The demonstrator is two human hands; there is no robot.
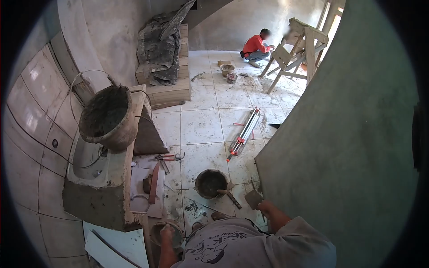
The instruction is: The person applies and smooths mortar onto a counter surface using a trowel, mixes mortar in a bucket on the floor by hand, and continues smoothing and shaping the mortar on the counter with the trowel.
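Observation:
My right hand (267, 208) is closed around a trowel (253, 199), its flat grey blade pointing up and left beside the green-grey wall. Down at the left, my left hand (166, 231) grips the rim of a small bucket (178, 236), whose contents I cannot make out. Between and ahead of my hands, a black bucket (210, 184) with dark grey contents stands on the tiled floor. A tool with a dark handle (233, 199) leans on that bucket's right rim.
A mortar-crusted bucket (107, 118) stands on the basin counter (96, 198) at left. Pliers (167, 157) lie below it. A folded tripod (244, 134) rests on the tiles. Farther off, a person in red (256, 47) squats beside a wooden trestle (295, 51).

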